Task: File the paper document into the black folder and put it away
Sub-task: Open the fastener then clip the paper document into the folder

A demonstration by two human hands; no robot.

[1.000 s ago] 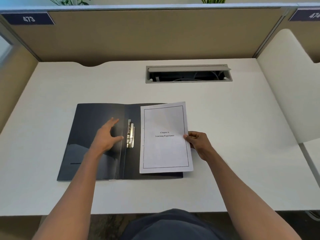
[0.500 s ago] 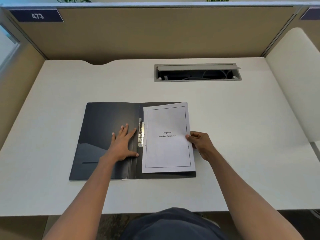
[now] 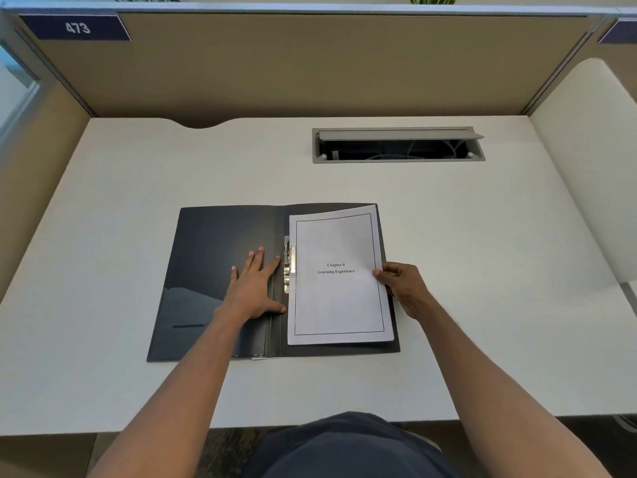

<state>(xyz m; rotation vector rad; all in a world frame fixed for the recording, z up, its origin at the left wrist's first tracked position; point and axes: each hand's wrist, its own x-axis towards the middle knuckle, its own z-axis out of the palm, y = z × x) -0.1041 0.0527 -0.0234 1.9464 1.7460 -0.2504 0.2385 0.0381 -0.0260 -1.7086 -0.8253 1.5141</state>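
Observation:
The black folder (image 3: 213,257) lies open flat on the white desk. A metal clip (image 3: 288,267) runs along its spine. The white paper document (image 3: 337,298), headed "Chapter 6 Learning Experience", rests on the folder's right half, its left edge against the clip. My left hand (image 3: 255,288) presses flat on the folder's left flap beside the spine, fingers spread. My right hand (image 3: 401,288) pinches the document's right edge at mid height.
The white desk (image 3: 482,270) is enclosed by tan partition walls. A grey cable slot (image 3: 398,144) with its lid raised sits at the back right. A white side panel (image 3: 593,160) rises on the right. A "473" label (image 3: 77,28) is top left.
My left hand came down from hovering and now lies flat on the left flap. The right hand slid the document left until its edge meets the clip.

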